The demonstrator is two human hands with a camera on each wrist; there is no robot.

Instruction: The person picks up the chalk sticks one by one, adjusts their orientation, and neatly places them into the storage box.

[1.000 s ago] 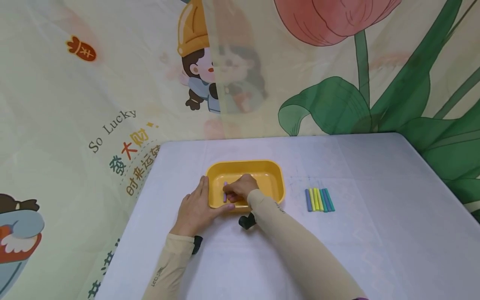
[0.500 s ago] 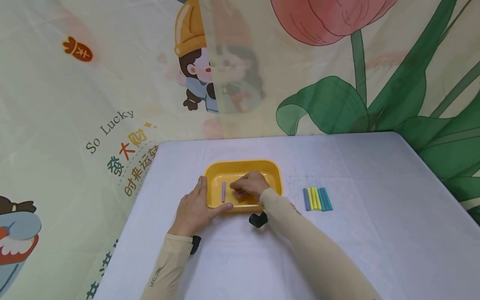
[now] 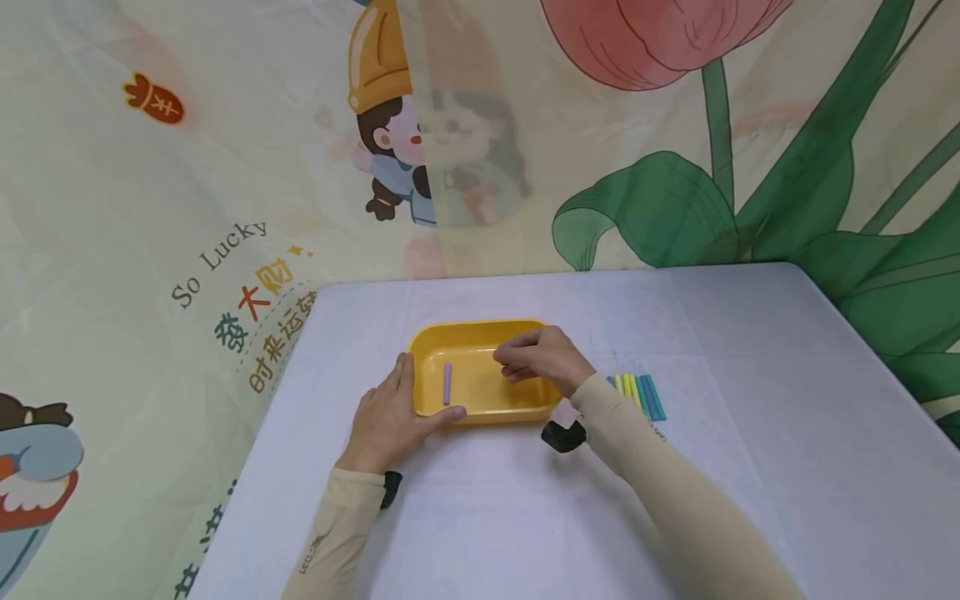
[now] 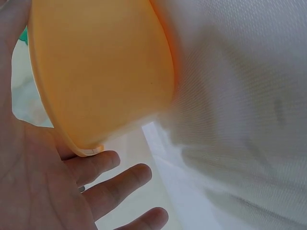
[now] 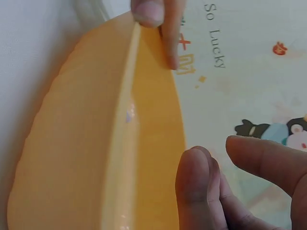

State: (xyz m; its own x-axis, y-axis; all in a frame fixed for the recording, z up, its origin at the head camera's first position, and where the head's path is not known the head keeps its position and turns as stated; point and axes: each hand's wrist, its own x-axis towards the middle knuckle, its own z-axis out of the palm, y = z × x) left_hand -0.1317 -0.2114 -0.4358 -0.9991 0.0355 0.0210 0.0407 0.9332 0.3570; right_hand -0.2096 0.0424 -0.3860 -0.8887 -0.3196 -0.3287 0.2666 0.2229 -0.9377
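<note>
A yellow plastic tray (image 3: 480, 325) lies on the white table. One light purple stick (image 3: 447, 383), shaped like a chalk or crayon, rests in its left part. My left hand (image 3: 386, 421) touches the tray's left front corner, thumb along the front rim and the straight fingers at the left side. In the left wrist view, fingers of the left hand (image 4: 43, 177) extend past the rim. Above the tray's right end is my right hand (image 3: 547, 358), fingers loosely bent. The right wrist view shows the right hand (image 5: 240, 187) with a gap between fingertips and nothing held.
Right of the tray lies a row of several coloured sticks (image 3: 641, 396), yellow, green and blue, partly covered by the right hand and sleeve (image 3: 645, 450). A printed cloth (image 3: 637, 208) hangs behind the white table (image 3: 750, 375).
My right hand has left the purple stick, which stands still in the tray, and moved right toward the tray's right end. The left hand stays at the corner.
</note>
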